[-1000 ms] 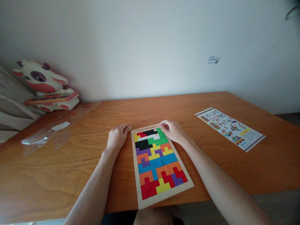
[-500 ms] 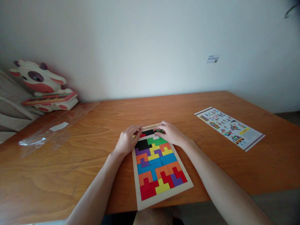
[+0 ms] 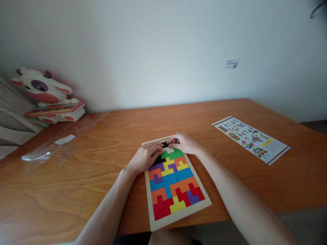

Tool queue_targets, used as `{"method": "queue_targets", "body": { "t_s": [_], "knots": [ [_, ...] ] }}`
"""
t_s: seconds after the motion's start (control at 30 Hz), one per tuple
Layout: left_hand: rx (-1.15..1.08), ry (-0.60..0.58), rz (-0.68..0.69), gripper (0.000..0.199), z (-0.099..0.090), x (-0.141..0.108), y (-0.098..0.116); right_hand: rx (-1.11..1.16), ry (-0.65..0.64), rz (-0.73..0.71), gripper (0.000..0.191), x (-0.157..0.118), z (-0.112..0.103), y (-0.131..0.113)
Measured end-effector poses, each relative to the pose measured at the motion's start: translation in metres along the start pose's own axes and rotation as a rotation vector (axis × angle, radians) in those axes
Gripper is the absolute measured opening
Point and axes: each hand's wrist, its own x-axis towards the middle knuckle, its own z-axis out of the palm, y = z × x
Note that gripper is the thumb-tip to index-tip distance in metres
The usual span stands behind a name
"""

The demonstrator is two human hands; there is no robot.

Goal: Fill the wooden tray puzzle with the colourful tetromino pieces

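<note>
A wooden puzzle board (image 3: 150, 204) full of coloured block-shaped pieces lies lengthwise before me at the table's front edge. My left hand (image 3: 146, 157) rests across its far left part, fingers bent and close together over the black pieces (image 3: 158, 160); whatever is under the fingertips is hidden. At the far right corner my right hand (image 3: 185, 143) has thumb and fingers closed together on a dark puzzle piece, mostly covered by the fingers. Between the hands a small pale gap (image 3: 169, 149) shows beside the green pieces (image 3: 173, 154).
A printed pattern sheet (image 3: 251, 139) lies on the wooden table (image 3: 122, 129) to the right. A clear plastic bag (image 3: 46, 153) with a white label spreads on the left, in front of a cow-shaped toy keyboard (image 3: 53, 97). Behind the table stands a white wall (image 3: 163, 51).
My left hand has slid right and slightly nearer across the board, covering the red piece and part of the black ones. My right hand has stayed almost in place, its fingers shifting slightly.
</note>
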Motion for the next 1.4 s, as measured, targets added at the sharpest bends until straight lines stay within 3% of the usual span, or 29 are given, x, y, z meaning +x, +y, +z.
{"method": "queue_targets", "body": {
  "t_s": [0.2, 0.4, 0.53, 0.63, 0.87, 1.03, 1.4],
  "knots": [
    [-0.004, 0.019, -0.056, 0.016, 0.000, 0.000, 0.002, 0.081, 0.012, 0.029, 0.012, -0.003, 0.001, -0.002],
    [0.025, 0.150, -0.056, 0.014, 0.000, 0.000, 0.001, 0.279, 0.085, 0.053, 0.019, -0.006, -0.006, -0.002],
    [-0.057, 0.212, -0.205, 0.014, 0.005, 0.001, 0.002, 0.291, 0.216, 0.079, 0.038, -0.006, -0.010, 0.000],
    [-0.204, 0.268, -0.290, 0.020, 0.011, 0.002, 0.005, 0.286, 0.260, 0.116, 0.037, -0.004, -0.008, 0.000],
    [-0.273, 0.245, -0.377, 0.020, 0.015, 0.010, 0.014, 0.319, 0.320, 0.084, 0.019, -0.004, -0.003, -0.004],
    [-0.488, 0.235, -0.478, 0.025, 0.021, 0.013, 0.010, 0.287, 0.353, 0.088, 0.028, -0.005, -0.005, -0.002],
    [-0.020, 0.136, -0.428, 0.012, 0.022, 0.038, 0.010, 0.269, 0.415, 0.063, 0.021, -0.007, 0.000, 0.001]
  ]
}}
